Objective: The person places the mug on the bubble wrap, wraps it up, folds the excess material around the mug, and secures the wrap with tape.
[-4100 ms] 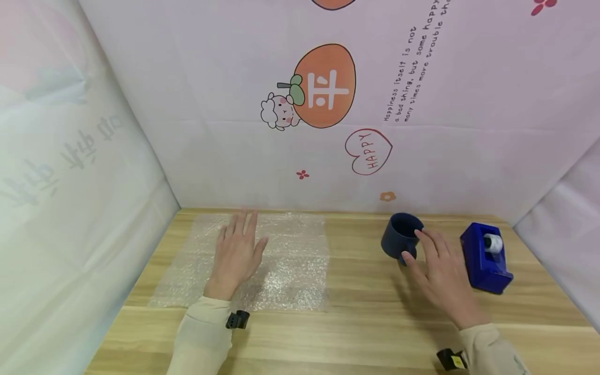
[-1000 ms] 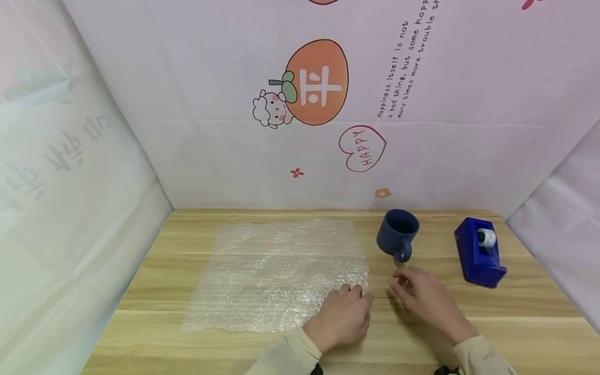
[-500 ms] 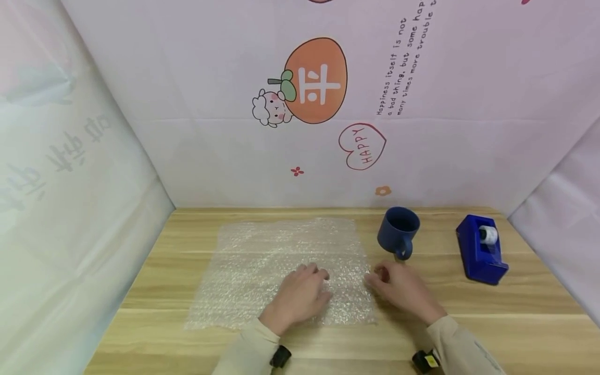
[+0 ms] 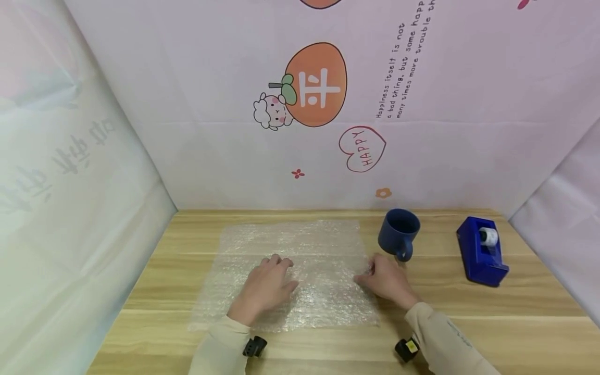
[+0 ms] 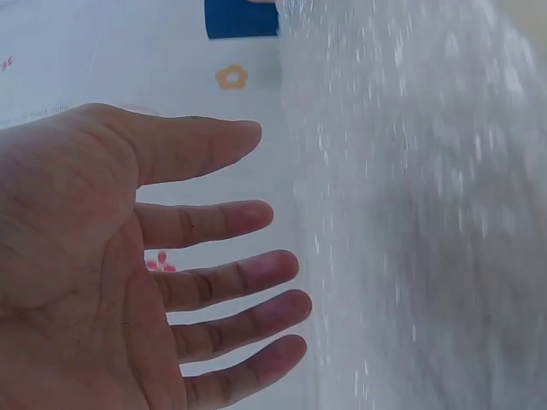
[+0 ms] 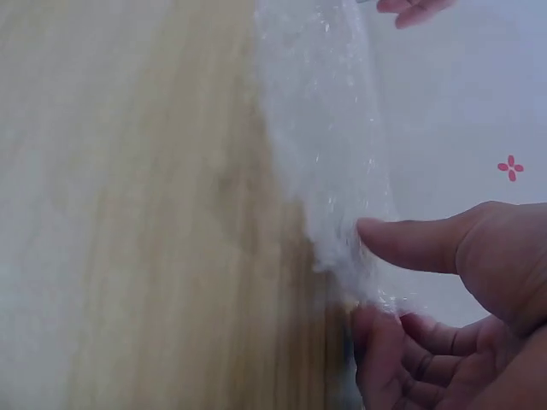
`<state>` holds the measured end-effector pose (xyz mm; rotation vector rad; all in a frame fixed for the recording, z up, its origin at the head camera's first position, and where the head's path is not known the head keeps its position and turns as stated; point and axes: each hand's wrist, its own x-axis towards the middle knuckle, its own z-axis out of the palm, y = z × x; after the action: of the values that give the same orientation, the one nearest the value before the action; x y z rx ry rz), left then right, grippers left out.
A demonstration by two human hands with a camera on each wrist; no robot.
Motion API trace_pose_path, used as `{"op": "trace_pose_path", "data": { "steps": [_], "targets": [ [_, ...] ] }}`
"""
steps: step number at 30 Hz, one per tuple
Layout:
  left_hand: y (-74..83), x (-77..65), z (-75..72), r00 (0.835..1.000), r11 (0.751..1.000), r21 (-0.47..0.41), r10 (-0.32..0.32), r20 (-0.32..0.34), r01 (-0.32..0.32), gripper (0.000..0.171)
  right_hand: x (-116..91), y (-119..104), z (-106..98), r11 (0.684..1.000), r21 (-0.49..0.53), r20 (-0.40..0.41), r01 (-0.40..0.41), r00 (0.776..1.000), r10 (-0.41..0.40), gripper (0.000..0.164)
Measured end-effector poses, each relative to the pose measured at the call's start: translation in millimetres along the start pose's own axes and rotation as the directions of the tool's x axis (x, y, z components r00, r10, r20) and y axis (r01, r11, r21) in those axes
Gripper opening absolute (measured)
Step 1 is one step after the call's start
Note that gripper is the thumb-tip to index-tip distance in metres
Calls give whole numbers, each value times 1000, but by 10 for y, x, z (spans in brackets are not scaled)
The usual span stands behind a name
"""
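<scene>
A sheet of clear bubble wrap (image 4: 323, 239) lies flat on the wooden table. My right hand (image 4: 386, 278) is at its right edge; in the right wrist view, the wrap's edge (image 6: 329, 171) runs between the curled fingers and the thumb (image 6: 410, 243). Over the middle of the sheet is my left hand (image 4: 264, 286). Its fingers (image 5: 231, 282) are spread and relaxed, holding nothing, in the left wrist view. A dark blue mug (image 4: 394, 232) stands upright just beyond my right hand, handle toward me.
A blue tape dispenser (image 4: 483, 255) with a roll of tape stands on the right of the wooden table (image 4: 469, 333). Printed white cloth (image 4: 211, 156) hangs behind the table and along both sides.
The bubble wrap lies further right than in the oldest frame. My left hand has since moved left from its right edge to its middle. My right hand has come left to that edge.
</scene>
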<state>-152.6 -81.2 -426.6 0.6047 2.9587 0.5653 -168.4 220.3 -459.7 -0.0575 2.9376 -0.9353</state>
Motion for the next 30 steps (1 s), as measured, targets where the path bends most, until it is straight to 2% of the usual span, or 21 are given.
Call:
{"op": "trace_pose_path", "data": {
  "steps": [7, 14, 16, 19, 21, 25, 30],
  "targets": [
    [-177, -43, -59, 998, 998, 6, -67, 15, 67, 53, -113, 103, -100, 1000, 11, -14, 7, 1000, -7, 39],
    [-322, -72, -69, 989, 989, 29, -147, -1, 147, 57, -260, 188, -169, 994, -83, -85, 75, 993, -83, 30],
    [-359, -71, -57, 987, 987, 35, -159, -1, 158, 58, -289, 215, -197, 992, -100, -81, 81, 993, -89, 31],
    [-398, -71, -54, 987, 986, 38, -162, 0, 162, 59, -319, 264, -251, 989, -122, -63, 79, 994, -87, 34],
    [-412, -67, -56, 988, 987, 45, -157, 2, 157, 51, -336, 301, -289, 988, -136, -55, 67, 996, -75, 35],
    [-403, -67, -49, 990, 989, 56, -139, 21, 138, 43, -365, 344, -332, 986, -163, -78, 32, 996, -45, 31],
    [-355, -69, -25, 993, 993, 49, -109, 39, 107, 44, -396, 357, -331, 986, -165, -101, 15, 994, -32, 27]
  ]
}}
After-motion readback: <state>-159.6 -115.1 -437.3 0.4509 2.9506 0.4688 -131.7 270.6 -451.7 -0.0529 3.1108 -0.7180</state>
